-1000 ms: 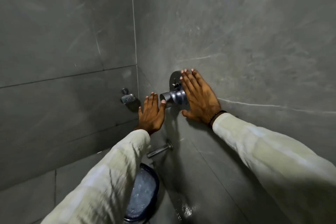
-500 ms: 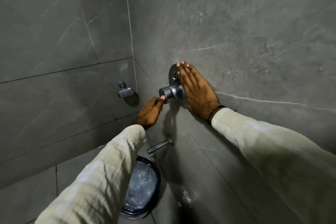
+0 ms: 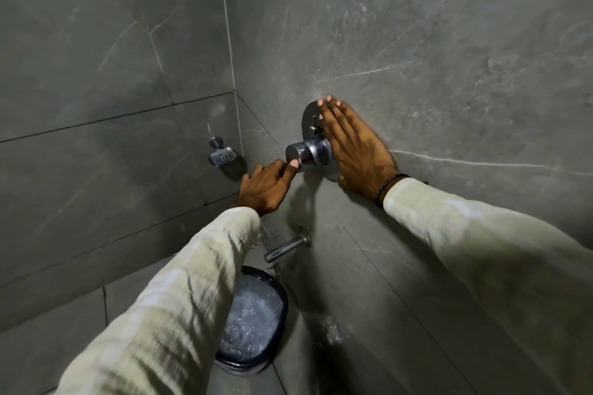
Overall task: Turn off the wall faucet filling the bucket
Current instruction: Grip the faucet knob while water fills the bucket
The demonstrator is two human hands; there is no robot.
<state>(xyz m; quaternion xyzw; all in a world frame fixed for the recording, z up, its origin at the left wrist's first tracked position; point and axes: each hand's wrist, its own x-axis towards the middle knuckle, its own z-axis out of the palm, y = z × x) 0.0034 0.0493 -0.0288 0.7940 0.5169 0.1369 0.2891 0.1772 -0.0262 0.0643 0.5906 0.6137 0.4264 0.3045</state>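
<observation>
Against the grey tiled wall, the right hand lies flat with fingers spread, released, just beside the chrome faucet knob. Left hand reaches up, fingertip touching the knob's end, not gripping. Below, the spout hangs over the bucket, partly hidden by the left sleeve.

Single head-worn view, looking forward and down, close to the tiled wall corner, wide-angle.

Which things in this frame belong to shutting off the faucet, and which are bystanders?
Job:
chrome knob
spout
bucket, water churning
left hand, fingertip on knob
right hand, flat against wall

Bystanders:
soap dish
</observation>
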